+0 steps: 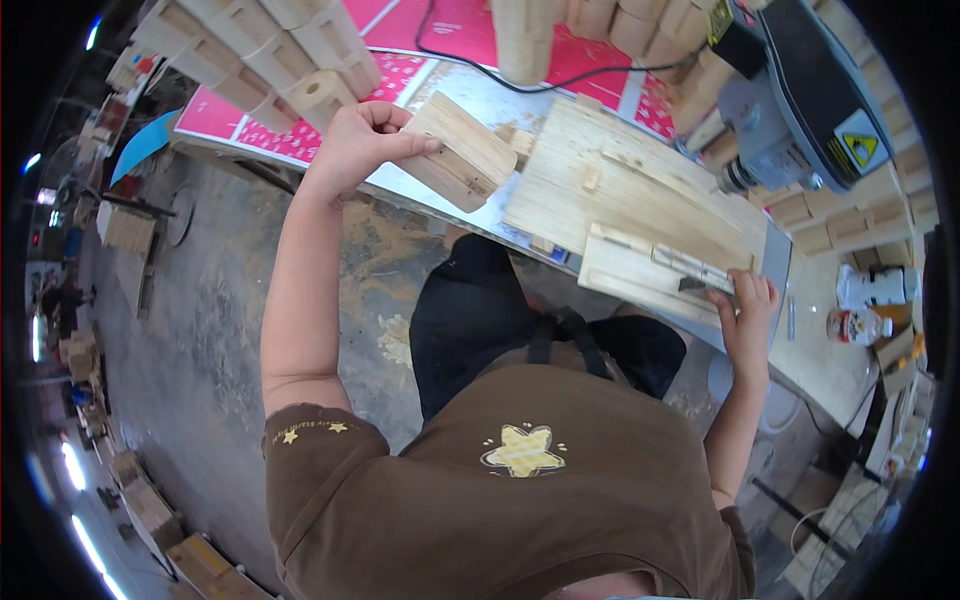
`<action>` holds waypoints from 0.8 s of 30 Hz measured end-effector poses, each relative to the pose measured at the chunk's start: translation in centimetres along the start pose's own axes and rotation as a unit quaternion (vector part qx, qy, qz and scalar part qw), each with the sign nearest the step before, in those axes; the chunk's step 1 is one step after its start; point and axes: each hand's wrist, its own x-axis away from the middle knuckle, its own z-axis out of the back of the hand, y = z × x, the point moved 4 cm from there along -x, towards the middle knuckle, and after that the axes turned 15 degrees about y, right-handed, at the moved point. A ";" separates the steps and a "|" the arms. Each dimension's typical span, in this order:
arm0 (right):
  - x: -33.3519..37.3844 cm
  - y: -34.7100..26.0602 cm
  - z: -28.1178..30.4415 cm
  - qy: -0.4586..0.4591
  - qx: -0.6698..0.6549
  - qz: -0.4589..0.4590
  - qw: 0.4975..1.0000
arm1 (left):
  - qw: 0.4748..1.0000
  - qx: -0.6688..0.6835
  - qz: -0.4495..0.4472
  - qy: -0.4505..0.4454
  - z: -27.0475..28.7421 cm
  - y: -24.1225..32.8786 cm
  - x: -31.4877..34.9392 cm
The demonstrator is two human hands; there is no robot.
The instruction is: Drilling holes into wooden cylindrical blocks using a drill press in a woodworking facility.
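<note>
My left hand [362, 150] pinches a flat wooden block [462, 150] by its left end, thumb on top. The block is tilted and held up over the front edge of the workbench, and dark marks show near its lower edge. On the right, my right hand [748, 312] closes on the end of a narrow pale strip [700, 266] with a dark piece beside it; its kind is unclear. That strip lies along a wooden jig [640, 272] at the bench's front edge. Behind the jig is a wide wooden board [570, 165] with a thin raised strip fixed on it.
A drill press [800, 120] stands over the board's right side, its chuck [738, 178] pointing down. Stacked wooden blocks [265, 55] rise at the back left, others behind the drill. A black cable [540, 90] crosses the bench. Bottles [858, 326] stand at the right.
</note>
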 end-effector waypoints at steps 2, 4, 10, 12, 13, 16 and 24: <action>0.2 -0.6 -0.1 -0.005 0.001 0.004 1.000 | 0.999 -0.020 -0.004 0.030 1.9 2.0 0.2; 0.3 -0.9 0.0 0.001 -0.004 0.006 1.000 | 0.986 -0.119 -0.095 0.066 4.1 3.9 0.1; 0.5 -1.0 0.4 0.011 -0.001 -0.008 1.000 | 0.876 -0.307 -0.276 0.251 11.0 8.0 -4.4; 0.4 -1.2 0.2 0.014 -0.006 -0.010 1.000 | 0.820 -0.394 -0.306 0.280 12.8 8.0 -6.5; 0.4 -1.3 0.2 0.014 -0.006 -0.011 1.000 | 0.802 -0.446 -0.279 0.283 13.3 6.8 -8.0; 0.3 -1.4 0.1 0.020 -0.003 -0.013 1.000 | 0.786 -0.505 -0.207 0.289 14.0 3.6 -12.0; 0.4 -1.4 -0.1 0.005 0.001 -0.014 1.000 | 0.846 -0.459 -0.062 0.263 14.4 -1.0 -14.6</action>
